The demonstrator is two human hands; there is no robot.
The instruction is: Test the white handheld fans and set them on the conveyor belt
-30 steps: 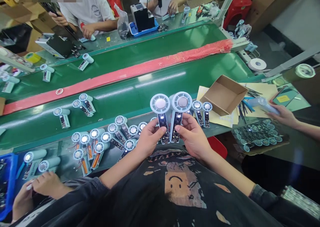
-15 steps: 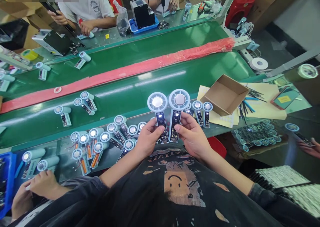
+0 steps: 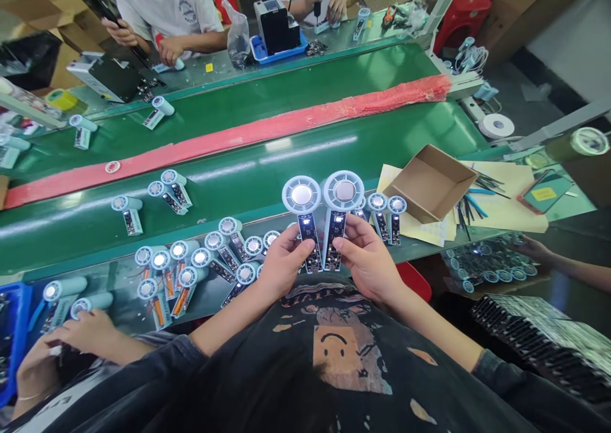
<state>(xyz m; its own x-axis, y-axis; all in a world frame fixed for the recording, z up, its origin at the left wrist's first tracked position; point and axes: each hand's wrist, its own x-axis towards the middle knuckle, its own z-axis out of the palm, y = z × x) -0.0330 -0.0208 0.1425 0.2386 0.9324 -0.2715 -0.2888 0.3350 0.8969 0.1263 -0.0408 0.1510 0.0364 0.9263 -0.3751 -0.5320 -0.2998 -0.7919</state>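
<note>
My left hand is closed around the handle of a light-blue handheld fan, thumb pressed on its exposed circuit board. A second handheld fan is gripped the same way in my right hand. Both are held upright side by side in front of my chest, round heads up, and a small white light shines on each board. Just behind my right hand, a few similar fans stand at the bench edge. To the left of my left hand, several more fans lie on the bench, some with orange wires showing.
Beyond the bench runs a green conveyor belt with a red strip along it. An open cardboard box sits at right on yellow paper. Co-workers' hands are at lower left and right, by a tray of fans.
My hands and both fans stay nearly still. At right, a co-worker's hand with a fan has moved over to the tray. Fans on the near belt have shifted slightly right.
</note>
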